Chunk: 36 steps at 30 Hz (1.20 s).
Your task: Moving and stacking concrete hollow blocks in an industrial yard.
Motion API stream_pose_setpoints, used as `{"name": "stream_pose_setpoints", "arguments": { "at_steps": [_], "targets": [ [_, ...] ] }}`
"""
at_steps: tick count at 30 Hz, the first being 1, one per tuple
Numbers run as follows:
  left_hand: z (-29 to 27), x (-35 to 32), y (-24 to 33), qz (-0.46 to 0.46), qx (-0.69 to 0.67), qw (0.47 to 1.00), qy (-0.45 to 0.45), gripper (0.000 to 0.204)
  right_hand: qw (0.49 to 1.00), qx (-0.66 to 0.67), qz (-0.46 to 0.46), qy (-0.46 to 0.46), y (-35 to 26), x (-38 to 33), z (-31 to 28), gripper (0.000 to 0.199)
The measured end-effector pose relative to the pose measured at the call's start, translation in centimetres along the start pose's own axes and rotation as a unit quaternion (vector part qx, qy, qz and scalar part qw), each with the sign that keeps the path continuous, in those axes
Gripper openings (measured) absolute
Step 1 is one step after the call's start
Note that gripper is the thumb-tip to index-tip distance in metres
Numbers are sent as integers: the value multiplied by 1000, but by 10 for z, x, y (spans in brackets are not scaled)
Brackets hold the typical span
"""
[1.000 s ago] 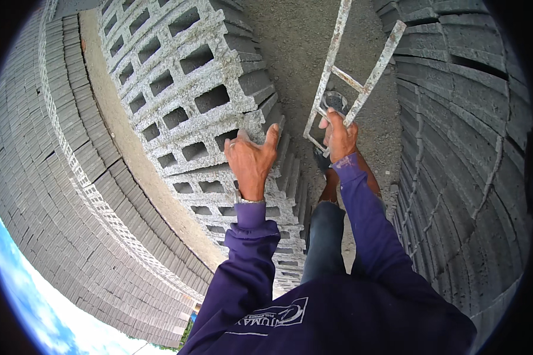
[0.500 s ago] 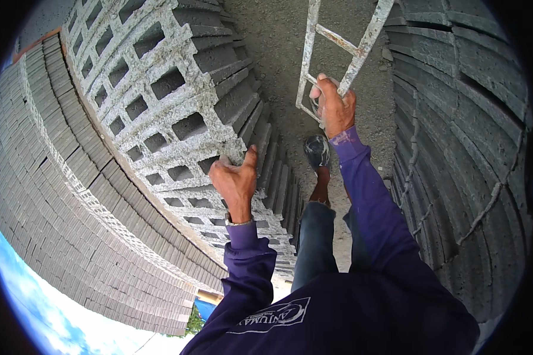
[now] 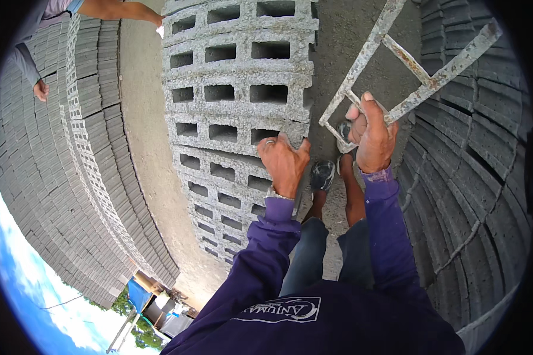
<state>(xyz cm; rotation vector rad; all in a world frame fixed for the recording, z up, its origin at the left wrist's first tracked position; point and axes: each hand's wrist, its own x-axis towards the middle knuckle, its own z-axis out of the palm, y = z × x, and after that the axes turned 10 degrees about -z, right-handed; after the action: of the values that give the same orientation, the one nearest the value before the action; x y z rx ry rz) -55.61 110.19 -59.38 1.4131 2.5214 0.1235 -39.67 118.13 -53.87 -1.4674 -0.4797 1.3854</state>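
Note:
My left hand (image 3: 284,163) is closed over the right edge of a hollow concrete block (image 3: 237,110) in a long stack, its curled fingers by a cavity and the thumb at the edge. How deep the fingertips reach is hidden. In my right hand (image 3: 375,137) is a worn metal frame (image 3: 400,56), ladder-like, with flaking white paint and rust on its crossbar. My fingers wrap its near end, which hangs over the narrow aisle between the stacks.
Another wall of grey blocks (image 3: 456,171) rises close on my right, with mortar-like ridges. My feet stand in the narrow gritty aisle (image 3: 337,236). Beyond the left stack runs a dirt strip (image 3: 145,136), then more stacked blocks (image 3: 41,177). At the upper left another person's arm (image 3: 121,10) reaches toward the stack.
My view has swung, so the hollow-block stack now stands more upright in the picture. The metal frame appears nearer and tilted further right. Another person's arms have come into view at the upper left.

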Motion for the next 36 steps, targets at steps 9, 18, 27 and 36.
{"name": "stream_pose_setpoints", "arguments": {
  "at_steps": [9,18,27,36],
  "targets": [
    [-16,-4,-10,39,-70,996,-37,42,936,-28,-249,-247,-81,-69,153,44],
    [29,-16,-31,-19,-372,921,113,17,830,-236,-346,-368,47,-62,235,42],
    [-12,-11,-18,32,-104,993,-41,38,903,-166,-250,-308,2,-35,174,48],
    [-4,-3,1,9,-8,999,-43,40,998,41,-30,23,21,0,-25,43]
  ]
}}
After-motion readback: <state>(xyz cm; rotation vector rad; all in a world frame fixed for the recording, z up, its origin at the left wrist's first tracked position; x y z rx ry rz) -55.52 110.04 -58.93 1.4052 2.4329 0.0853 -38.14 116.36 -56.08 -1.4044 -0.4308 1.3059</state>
